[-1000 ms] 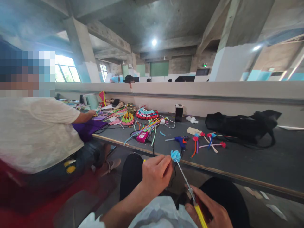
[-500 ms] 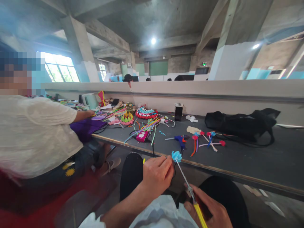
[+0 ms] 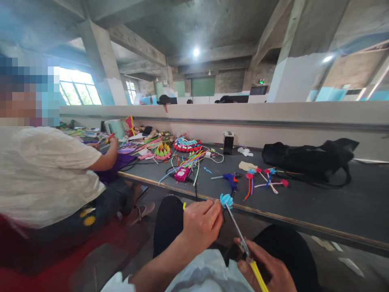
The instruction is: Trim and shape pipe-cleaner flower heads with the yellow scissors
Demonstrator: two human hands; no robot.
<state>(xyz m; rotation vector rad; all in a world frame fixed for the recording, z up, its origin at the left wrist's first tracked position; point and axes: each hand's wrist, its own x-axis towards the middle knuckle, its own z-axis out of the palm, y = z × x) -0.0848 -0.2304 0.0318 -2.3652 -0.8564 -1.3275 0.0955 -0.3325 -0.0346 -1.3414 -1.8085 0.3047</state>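
Left hand: fingers drawn in narrow, pinching blue flower in front of the near worktop edge, almost same spot as before. Right hand: wrapped round yellow handle of scissors, still pointing tip up at flower, blades looking together. Clearest change at far left: co-worker's hand lifted from lower down, now holding red thing above purple cloth. On worktop, unchanged: blue glue gun, pink box, black bag.
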